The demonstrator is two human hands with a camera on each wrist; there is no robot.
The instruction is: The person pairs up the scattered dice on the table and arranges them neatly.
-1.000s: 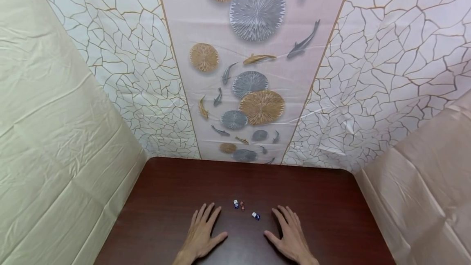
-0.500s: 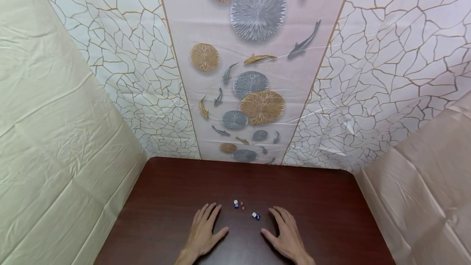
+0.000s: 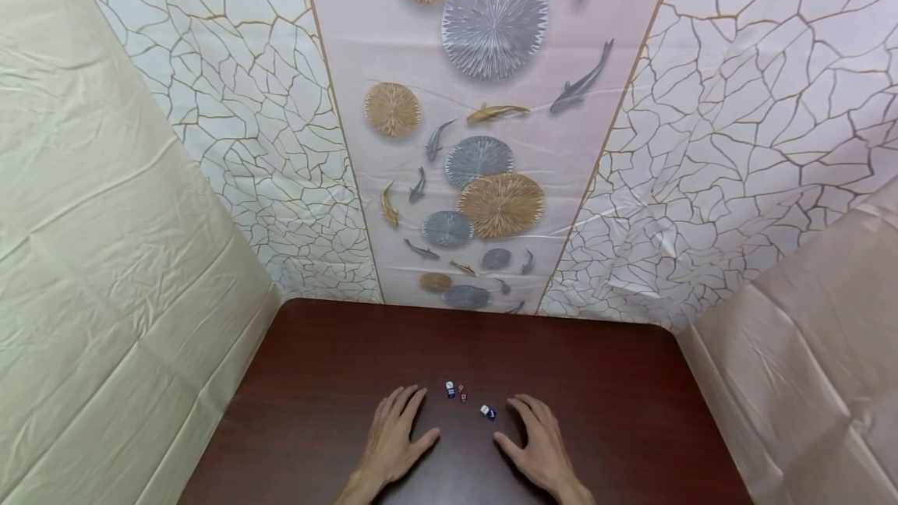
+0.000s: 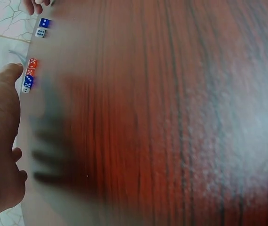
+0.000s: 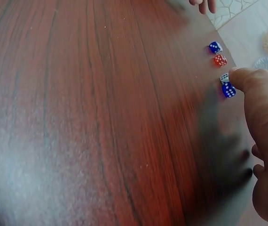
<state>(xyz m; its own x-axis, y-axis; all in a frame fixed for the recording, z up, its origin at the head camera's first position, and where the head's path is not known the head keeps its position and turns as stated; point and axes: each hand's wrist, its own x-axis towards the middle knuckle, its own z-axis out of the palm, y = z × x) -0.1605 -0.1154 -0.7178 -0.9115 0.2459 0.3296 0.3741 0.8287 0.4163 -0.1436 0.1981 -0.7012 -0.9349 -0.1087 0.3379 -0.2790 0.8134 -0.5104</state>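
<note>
Several small dice lie on the dark wooden table between the two hands. In the head view, a white die point(image 3: 450, 385) and a blue die point(image 3: 450, 393) sit together beside two red dice point(image 3: 464, 397). Closer to the right hand, another white die point(image 3: 484, 410) and blue die point(image 3: 491, 414) lie side by side. My left hand point(image 3: 394, 436) is left of the dice, fingers spread and thumb pointing inward, holding nothing. To their right, my right hand point(image 3: 539, 443) mirrors it with relaxed fingers and holds nothing. Both wrist views show a shadow below the hand on the tabletop.
The reddish-brown table point(image 3: 323, 357) ends at a patterned cloth backdrop point(image 3: 477, 201) with fish and round motifs. Plain beige cloth point(image 3: 140, 294) hangs along the left side, and more beige cloth point(image 3: 807, 349) along the right.
My right hand has shifted left, closer to the dice. My left hand has drifted slightly right. The dice have stayed in place.
</note>
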